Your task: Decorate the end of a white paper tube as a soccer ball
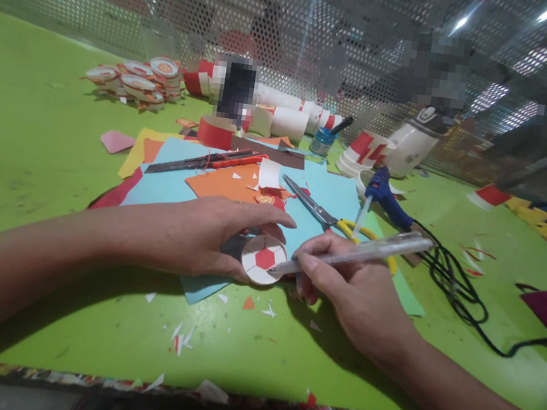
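Green tabletop [97, 316] below: left hand [230, 229] half-curled, gripping a round disc [265, 259]; right hand [343, 285] pinching a slanted pen [379, 248].

A green table [31, 166] carries coloured sheets [343, 191], paper scraps [249, 303], paper cups [365, 148] and a black cable [506, 354].
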The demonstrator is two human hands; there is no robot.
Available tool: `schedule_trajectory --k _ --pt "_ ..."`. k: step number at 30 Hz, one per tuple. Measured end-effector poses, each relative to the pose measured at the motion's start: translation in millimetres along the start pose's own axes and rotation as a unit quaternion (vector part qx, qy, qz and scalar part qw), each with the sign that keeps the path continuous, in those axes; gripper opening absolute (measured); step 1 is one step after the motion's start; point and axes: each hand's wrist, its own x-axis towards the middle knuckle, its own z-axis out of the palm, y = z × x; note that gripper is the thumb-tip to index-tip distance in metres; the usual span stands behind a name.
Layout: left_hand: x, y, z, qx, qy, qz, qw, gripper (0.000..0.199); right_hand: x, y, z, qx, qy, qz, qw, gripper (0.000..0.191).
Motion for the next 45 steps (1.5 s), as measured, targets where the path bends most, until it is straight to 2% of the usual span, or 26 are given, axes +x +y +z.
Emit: schedule_trajectory --k 45 --pt "0.1 0.4 -0.3 -0.002 -0.002 -0.001 1.0 0.048 -1.4 2.3 -0.4 0.012 0.001 0.008 1.0 0.013"
